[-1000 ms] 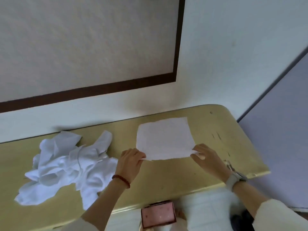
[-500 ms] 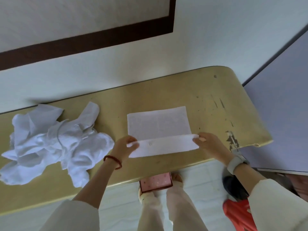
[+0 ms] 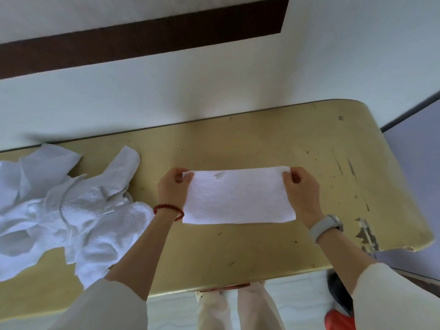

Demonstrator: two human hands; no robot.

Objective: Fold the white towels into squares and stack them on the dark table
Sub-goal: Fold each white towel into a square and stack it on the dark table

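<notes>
Since the earlier pictures, the towel (image 3: 238, 196) has been folded in half: its near edge has been carried over to the far edge, so that a wide, short rectangle is now seen where a near-square sheet lay. Both hands have been moved from the near corners to the far ones.

The towel is laid flat near the middle of the table (image 3: 273, 144), with a small grey mark close to its far left corner. A heap (image 3: 64, 210) of unfolded white towels is spread over the table's left part, just beside the left forearm and apart from the folded one. Chipped edging is seen at the table's near right corner.

The far left corner is pinched by the left hand (image 3: 172, 189), thumb against curled fingers; a red bracelet (image 3: 167, 209) is worn on that wrist. The far right corner is pinched likewise by the right hand (image 3: 302, 190), above a grey watch (image 3: 326, 227).
</notes>
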